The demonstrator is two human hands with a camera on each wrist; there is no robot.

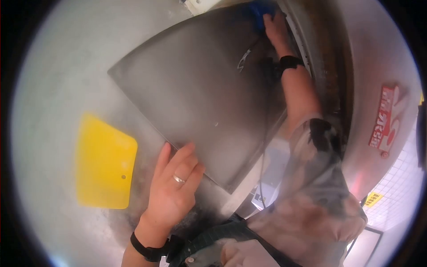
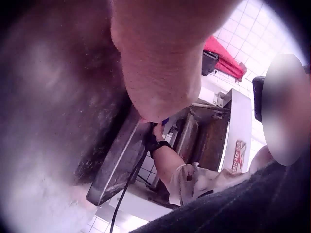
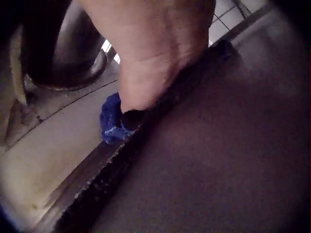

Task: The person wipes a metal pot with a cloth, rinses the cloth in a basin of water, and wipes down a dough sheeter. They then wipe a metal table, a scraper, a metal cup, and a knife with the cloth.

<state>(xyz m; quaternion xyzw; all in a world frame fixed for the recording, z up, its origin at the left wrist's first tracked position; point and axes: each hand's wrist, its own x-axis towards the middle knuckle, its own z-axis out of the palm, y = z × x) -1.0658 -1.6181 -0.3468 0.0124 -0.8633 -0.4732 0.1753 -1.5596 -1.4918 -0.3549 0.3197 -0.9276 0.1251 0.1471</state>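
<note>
A dark, flat, tapered panel (image 1: 191, 89) lies across the pale surface in the head view. At its far right end my right hand (image 1: 276, 33) holds a blue cloth (image 1: 260, 13) against the edge. The same cloth (image 3: 111, 121) bunches over the dark rim in the right wrist view, with part of the fingers hidden. My left hand (image 1: 174, 187), wearing a ring, touches the near edge of the panel with its fingertips, fingers loosely extended. Left of that hand sits a yellow plastic scraper (image 1: 104, 164) with a small hole.
The pale, smudged surface (image 1: 58, 93) spreads out on the left. A thin black cable (image 1: 265, 133) runs over the panel and down its right side. Beyond my right arm stand a rusty brown machine part (image 1: 331, 58) and a pale cover with red lettering (image 1: 380, 122).
</note>
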